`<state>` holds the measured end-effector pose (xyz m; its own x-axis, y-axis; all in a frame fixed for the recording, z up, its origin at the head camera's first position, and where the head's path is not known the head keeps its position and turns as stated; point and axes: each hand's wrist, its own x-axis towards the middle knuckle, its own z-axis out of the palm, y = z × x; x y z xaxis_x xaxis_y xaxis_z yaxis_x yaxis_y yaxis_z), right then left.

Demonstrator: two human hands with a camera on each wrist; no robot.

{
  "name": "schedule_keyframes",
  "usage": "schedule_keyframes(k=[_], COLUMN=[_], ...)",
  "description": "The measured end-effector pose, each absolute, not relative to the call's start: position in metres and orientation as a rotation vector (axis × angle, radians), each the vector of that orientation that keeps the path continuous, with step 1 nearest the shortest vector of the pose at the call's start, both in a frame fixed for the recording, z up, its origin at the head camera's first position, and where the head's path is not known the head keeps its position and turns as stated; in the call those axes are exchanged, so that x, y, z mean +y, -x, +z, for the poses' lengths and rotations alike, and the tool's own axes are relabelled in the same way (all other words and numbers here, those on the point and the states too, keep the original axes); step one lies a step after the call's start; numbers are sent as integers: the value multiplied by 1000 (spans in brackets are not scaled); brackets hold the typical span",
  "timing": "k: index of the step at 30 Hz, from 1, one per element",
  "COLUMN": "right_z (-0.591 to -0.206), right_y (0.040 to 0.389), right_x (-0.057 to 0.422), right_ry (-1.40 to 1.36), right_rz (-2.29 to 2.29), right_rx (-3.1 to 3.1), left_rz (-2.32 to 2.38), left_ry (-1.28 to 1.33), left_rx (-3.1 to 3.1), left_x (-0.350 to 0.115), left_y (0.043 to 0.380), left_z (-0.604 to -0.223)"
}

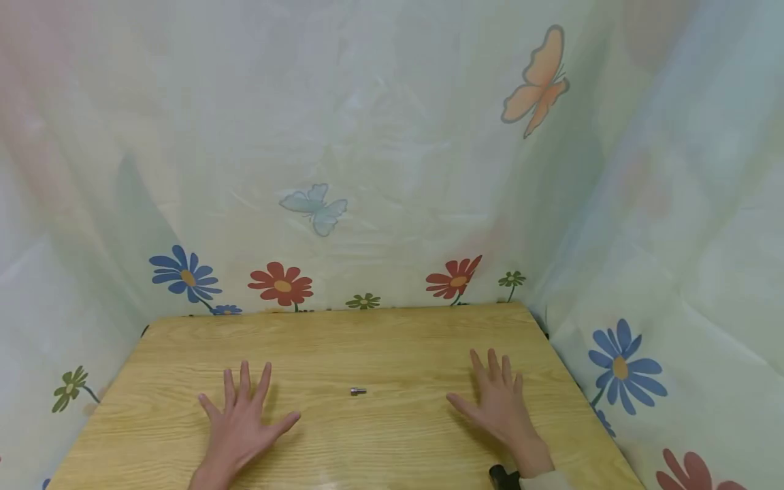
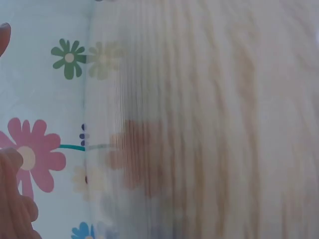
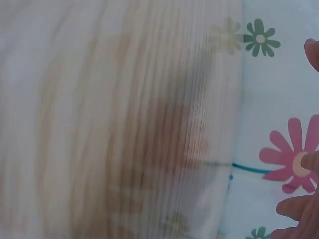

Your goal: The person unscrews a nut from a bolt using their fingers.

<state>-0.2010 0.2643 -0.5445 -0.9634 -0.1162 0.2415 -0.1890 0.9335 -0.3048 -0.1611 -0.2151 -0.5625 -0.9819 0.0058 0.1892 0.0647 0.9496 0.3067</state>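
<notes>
A small metal screw with a cylindrical head (image 1: 358, 391) lies on its side on the wooden table (image 1: 380, 347), its head toward the left. To the left of it is my left hand (image 1: 241, 422), fingers straight and spread, holding nothing. My right hand (image 1: 499, 405) is to the right of the screw, its fingers also spread and nothing in its grasp. In the left wrist view, fingertips of the left hand (image 2: 17, 199) show at the left edge. The right wrist view has fingers of the right hand (image 3: 299, 214) at its right edge. Neither wrist view shows the screw.
A pale curtain (image 1: 392, 136) printed with flowers and butterflies rises behind the table and along both sides. A black object (image 1: 505, 478), possibly a wrist strap or mount, sits at the right wrist beside a light sleeve (image 1: 546, 481).
</notes>
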Motion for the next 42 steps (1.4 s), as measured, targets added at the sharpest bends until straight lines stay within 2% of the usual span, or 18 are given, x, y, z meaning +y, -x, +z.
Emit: schedule_keyframes(k=[9,19,28,42], right_z=[-551,-563,-568,-563], right_y=[217,224,226,229], right_x=[230,181,141,113], right_ry=[-265,-439,-595,-729], right_rz=[738,909,1014,1037], right_rx=[-2902,-2885,-2882,-2843], left_rz=[-667,-958,-959,-991], left_ry=[-8,153,225,379], left_rx=[-2911,-2791,-2776,-2725], left_x=[-197,-166,-143,-113], left_y=[174,188,197,203], left_z=[-565,-571,-579,-575])
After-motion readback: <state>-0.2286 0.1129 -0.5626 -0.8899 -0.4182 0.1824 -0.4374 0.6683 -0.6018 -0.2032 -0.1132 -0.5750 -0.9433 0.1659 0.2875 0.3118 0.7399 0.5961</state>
